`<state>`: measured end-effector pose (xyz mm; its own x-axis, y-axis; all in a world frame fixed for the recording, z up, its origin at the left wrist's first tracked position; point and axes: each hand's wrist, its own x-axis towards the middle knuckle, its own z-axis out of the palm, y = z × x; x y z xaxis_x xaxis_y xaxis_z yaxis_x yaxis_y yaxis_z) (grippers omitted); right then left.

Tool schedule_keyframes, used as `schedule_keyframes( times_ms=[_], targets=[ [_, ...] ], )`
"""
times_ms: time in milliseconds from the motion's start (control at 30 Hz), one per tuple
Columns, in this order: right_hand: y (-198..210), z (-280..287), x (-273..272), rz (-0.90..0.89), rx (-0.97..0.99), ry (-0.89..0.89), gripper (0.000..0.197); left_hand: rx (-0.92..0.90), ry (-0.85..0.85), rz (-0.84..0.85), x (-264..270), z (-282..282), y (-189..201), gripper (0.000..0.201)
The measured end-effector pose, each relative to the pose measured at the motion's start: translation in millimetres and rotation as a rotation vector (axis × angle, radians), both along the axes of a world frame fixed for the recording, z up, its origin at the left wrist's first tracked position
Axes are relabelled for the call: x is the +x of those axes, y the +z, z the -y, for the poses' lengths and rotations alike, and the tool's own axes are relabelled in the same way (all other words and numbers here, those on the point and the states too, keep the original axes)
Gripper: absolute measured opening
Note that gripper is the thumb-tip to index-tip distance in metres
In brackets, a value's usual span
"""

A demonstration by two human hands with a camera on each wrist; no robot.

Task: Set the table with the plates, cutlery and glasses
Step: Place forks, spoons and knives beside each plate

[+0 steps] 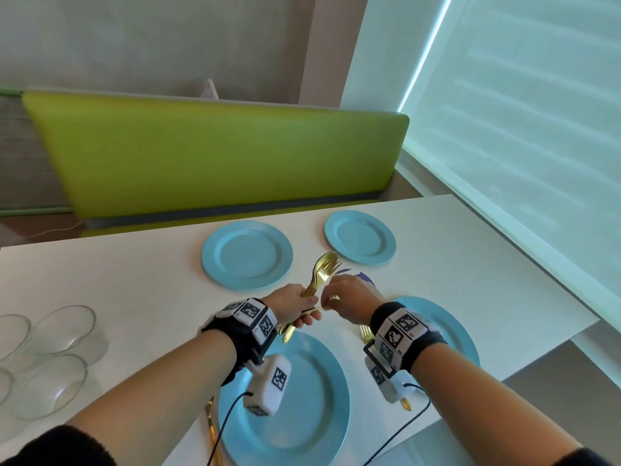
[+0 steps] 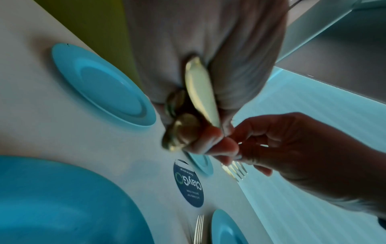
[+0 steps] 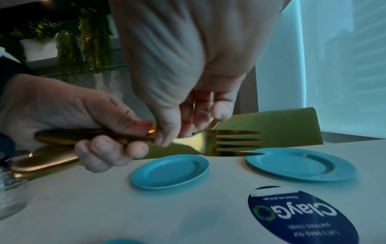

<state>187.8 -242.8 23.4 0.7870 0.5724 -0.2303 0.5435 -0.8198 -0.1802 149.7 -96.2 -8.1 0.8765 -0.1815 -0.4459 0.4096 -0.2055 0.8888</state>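
Four blue plates lie on the white table (image 1: 134, 280): two far ones (image 1: 247, 253) (image 1: 359, 237) and two near ones (image 1: 285, 398) (image 1: 450, 327). My left hand (image 1: 311, 309) grips a bundle of gold cutlery (image 1: 321, 274) by the handles, heads pointing away from me, above the table's middle. My right hand (image 1: 325, 301) pinches one gold fork (image 3: 236, 142) of that bundle at its neck, right beside the left hand's thumb (image 3: 133, 123). One gold fork (image 1: 366, 332) lies between the near plates. Several clear glasses (image 1: 64, 331) stand at the left.
A round dark-blue sticker (image 3: 300, 214) is on the table between the plates. Another gold piece (image 1: 211, 428) lies left of the near left plate, and a gold tip (image 1: 406, 403) shows by the near right plate. A green bench back (image 1: 218, 153) runs behind the table.
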Motion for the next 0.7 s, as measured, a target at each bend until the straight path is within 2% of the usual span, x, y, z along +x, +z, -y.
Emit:
schedule_keyframes(
  times_ms=[100, 200, 333, 467, 533, 700],
  targets=[
    [0, 0, 30, -0.014, -0.022, -0.027, 0.018, 0.029, 0.173, -0.001, 20, -11, -6, 0.026],
    [5, 5, 69, -0.035, -0.025, -0.140, 0.020, 0.050, 0.359, -0.014, 40, -34, -7, 0.022],
    [-5, 5, 122, -0.069, -0.011, -0.277, 0.022, 0.076, 0.516, -0.021, 69, -69, -10, 0.023],
    [-30, -5, 170, -0.137, -0.012, -0.435, 0.027, 0.050, 0.600, -0.037, 92, -85, -17, 0.018],
    [-44, -12, 188, -0.179, -0.024, -0.476, 0.031, 0.024, 0.621, -0.031, 101, -91, -22, 0.023],
    [-78, -32, 218, -0.146, -0.156, -0.502, 0.025, -0.029, 0.692, -0.040, 118, -95, -32, 0.033]
  ],
)
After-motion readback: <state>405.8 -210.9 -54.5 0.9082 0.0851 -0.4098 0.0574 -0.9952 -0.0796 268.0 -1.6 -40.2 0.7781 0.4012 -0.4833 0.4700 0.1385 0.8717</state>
